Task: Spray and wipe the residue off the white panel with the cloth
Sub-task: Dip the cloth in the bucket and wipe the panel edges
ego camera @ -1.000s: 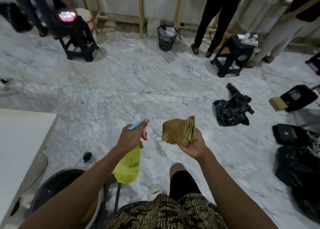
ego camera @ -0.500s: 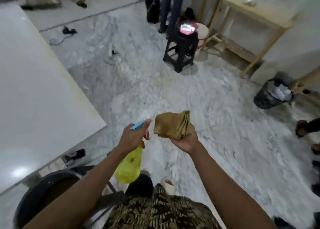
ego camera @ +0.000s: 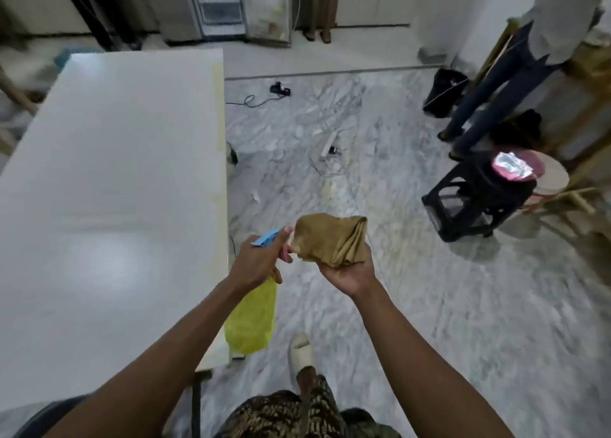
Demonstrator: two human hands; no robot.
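Note:
The white panel (ego camera: 112, 179) lies flat on the left, with yellowish residue along its right edge. My left hand (ego camera: 256, 260) grips a yellow spray bottle (ego camera: 251, 318) with a blue nozzle, held just right of the panel's edge. My right hand (ego camera: 350, 272) holds a folded tan cloth (ego camera: 330, 239) palm up, right beside the nozzle. Both hands are over the floor, not over the panel.
A marble floor (ego camera: 396, 272) stretches to the right, with a white power strip and cables (ego camera: 327, 146) on it. A black stool (ego camera: 476, 196) stands at the right near a person's legs (ego camera: 479, 100). My foot in a pale slipper (ego camera: 301, 351) is below the bottle.
The view has swung left, so the white panel now fills the left side. Both hands keep the same hold on bottle and cloth, with the cloth now closer to the nozzle.

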